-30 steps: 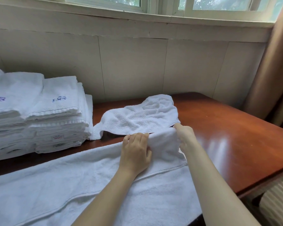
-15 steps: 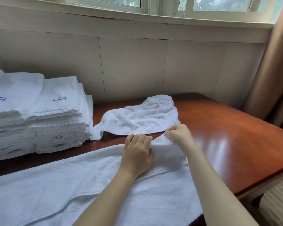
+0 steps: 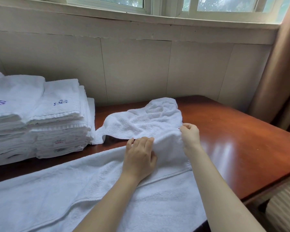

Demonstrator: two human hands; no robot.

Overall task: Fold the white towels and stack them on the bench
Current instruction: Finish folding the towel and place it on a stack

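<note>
Left to right. At the counter's (image 3: 241, 144) left end, against the back edge, a stack of folded towels (image 3: 40, 118) was already up, two piles side by side w/ purple monograms on top. I'd judge that part done, though how many towels remained beyond this view I couldn't tell.

Along the near edge the long towel (image 3: 74, 195) lay spread flat, running from the left end to roughly the counter's middle. Looked half-folded lengthwise at most, w/ a hem band showing near its right end. So still to do, by my read: finish this one, then the small crumpled towel (image 3: 144, 121) lying mid-counter toward the back edge, then stack both on the left.

Left hand (image 3: 139, 158) rested palm-down on the long towel's far right corner, fingers (image 3: 141, 141) close together and only lightly bent, pressing cloth down, not gripping as far as I could see. The raised bit of towel sat just right of those fingers, touching them.

Right hand (image 3: 190, 136) was at the same corner's right side, thumb and forefinger curled, pinching the lifted edge where it met the crumpled towel. Which of the two cloths the pinch actually held I couldn't say for sure; prob the long one.
</note>
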